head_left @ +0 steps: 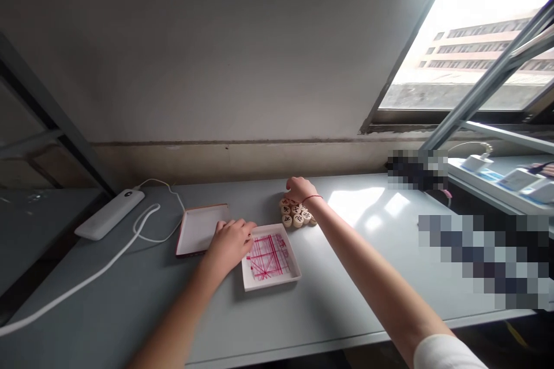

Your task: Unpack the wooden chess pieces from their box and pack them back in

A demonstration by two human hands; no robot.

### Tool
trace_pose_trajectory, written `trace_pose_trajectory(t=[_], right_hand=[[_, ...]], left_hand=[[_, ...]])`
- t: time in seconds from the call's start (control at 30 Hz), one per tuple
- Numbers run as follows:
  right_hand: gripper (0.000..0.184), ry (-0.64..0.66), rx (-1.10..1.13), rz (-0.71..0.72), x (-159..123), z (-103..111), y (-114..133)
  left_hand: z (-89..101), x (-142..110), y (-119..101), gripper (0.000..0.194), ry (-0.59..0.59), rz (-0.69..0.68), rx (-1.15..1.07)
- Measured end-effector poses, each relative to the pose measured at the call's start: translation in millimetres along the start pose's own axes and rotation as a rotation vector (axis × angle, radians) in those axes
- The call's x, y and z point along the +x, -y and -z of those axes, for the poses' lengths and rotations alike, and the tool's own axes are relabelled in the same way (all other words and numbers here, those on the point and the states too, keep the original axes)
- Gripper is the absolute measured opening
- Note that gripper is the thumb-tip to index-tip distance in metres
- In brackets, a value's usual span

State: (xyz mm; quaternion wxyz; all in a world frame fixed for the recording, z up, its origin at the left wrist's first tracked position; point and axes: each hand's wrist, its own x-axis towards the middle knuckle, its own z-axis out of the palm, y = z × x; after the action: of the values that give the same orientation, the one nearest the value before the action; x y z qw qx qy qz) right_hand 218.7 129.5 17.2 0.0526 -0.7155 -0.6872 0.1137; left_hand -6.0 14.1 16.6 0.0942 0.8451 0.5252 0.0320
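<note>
One shallow white tray (272, 285) sits nearest on the gray counter (259, 323), open side up, with red lines drawn across its floor. Left hand (229, 242) is at that tray's back-left corner, fingers bent and close together. Small dark mark shows by its fingertips, could be a piece; can't confirm, so can't tell if it has hold of anything. Second shallow tray (201, 228) lies just left of that hand, also open side up, hand overlapping its right edge in view. Round wooden pieces (298, 220) are farther back, past the first tray's back-right corner, bunched tight on the counter, marked faces showing. Right hand (302, 189) is over the far side of the bunch, fingers curled down; tips hidden, can't tell how open they are or whether a piece is gripped. Status, my read: trays are apart and open, that part looks done. Bunch sits outside both trays, so handling of the pieces looks early, most of them left. Exact count not readable, rear ones are behind the hand. Wall (234, 69) behind.
</note>
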Motion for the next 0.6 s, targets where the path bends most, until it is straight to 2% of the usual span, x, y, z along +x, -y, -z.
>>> trace_pose_trajectory(t=[0.13,0.27,0.3,0.33,0.43,0.5,0.6], right_hand=[[0.025,-0.018,0.031,0.01,-0.4,7.4,2.2],[0.031,-0.057,0.166,0.082,-26.0,17.0,10.8],[0.033,-0.052,0.232,0.129,-37.1,16.8,14.3],[0.035,-0.035,0.43,0.198,-49.1,15.2,18.1],[0.037,0.153,0.852,0.328,-82.7,3.0,29.2],[0.037,0.187,1.006,0.353,-96.8,-7.8,33.6],[0.039,0.188,1.148,0.333,-103.1,-20.9,33.5]], left_hand=[[-0.7,-1.3,0.0,0.028,-0.022,0.006,-0.029],[-1.3,0.9,1.4,0.038,-0.188,-0.01,-0.05],[-2.0,2.0,1.4,0.041,-0.24,-0.027,-0.064],[-3.1,3.3,1.2,0.043,-0.285,-0.051,-0.084],[-7.6,7.1,-0.9,0.037,-0.368,-0.13,-0.165],[-10.5,8.8,-2.8,0.027,-0.392,-0.158,-0.213],[-11.6,9.0,-5.4,0.02,-0.375,-0.16,-0.273]])
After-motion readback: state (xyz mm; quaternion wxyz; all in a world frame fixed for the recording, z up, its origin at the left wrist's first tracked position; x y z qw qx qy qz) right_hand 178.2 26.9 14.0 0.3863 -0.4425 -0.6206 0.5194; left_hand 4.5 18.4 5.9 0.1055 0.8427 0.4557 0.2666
